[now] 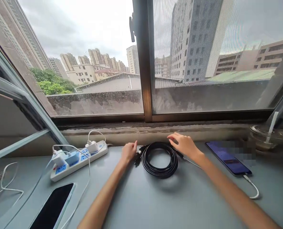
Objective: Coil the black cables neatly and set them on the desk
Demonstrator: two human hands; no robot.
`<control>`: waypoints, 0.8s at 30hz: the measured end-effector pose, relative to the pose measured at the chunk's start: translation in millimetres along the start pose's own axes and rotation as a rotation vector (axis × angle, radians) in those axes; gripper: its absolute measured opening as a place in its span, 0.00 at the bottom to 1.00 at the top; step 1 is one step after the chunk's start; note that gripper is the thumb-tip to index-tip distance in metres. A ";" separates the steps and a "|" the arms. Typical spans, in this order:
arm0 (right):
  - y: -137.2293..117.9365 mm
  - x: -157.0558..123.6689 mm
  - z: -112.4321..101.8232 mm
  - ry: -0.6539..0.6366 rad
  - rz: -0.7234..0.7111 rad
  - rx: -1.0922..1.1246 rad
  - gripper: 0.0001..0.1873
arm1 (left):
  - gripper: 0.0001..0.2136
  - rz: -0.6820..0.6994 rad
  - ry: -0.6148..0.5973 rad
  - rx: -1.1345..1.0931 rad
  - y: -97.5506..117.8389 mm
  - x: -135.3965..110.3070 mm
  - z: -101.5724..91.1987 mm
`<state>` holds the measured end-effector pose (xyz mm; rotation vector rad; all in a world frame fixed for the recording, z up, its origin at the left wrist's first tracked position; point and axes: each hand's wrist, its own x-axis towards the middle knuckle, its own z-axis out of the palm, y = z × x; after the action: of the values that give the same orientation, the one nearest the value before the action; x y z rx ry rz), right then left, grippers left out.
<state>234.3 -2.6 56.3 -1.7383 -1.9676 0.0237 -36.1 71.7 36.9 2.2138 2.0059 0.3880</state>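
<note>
A black cable (144, 162) lies wound in a round coil on the grey table. Its connector ends (138, 157) stick out at the coil's left side. Just left of those ends rests my left hand (129, 152), its fingers curled in and the thumb up, with no object showing in it. My right hand (185, 146) hovers at the coil's upper right edge, fingers apart and bent, holding nothing. Below that hand, a dark end piece of the cable (179, 154) lies partly hidden, near a thin white cord (192, 163).
To the left, a white power strip (78, 167) holds several plugs with white cords. A phone (53, 206) lies in front of it. Another phone (229, 159), with a white charging cable (253, 187), lies at right. A lidded cup (266, 140) with a straw stands near the window (147, 63).
</note>
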 end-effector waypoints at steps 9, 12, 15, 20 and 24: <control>-21.5 -12.6 12.4 0.147 -0.004 0.023 0.11 | 0.24 0.140 0.025 0.052 -20.0 1.1 20.7; -24.9 -28.6 20.0 0.156 -0.044 0.059 0.10 | 0.24 0.138 0.033 0.071 -23.3 0.2 22.0; -14.6 -51.2 36.4 0.157 -0.050 0.130 0.11 | 0.24 0.137 0.038 0.083 -25.9 0.9 23.8; 10.4 -80.8 66.3 0.112 0.016 0.269 0.14 | 0.24 0.125 0.024 0.080 -25.9 3.6 24.8; 13.3 -86.6 68.4 0.057 0.050 0.235 0.14 | 0.24 0.124 0.004 0.072 -24.1 4.2 24.1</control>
<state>224.8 -59.5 -38.7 -1.6164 -1.8012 0.2123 -52.3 80.3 7.8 2.3899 1.9195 0.3382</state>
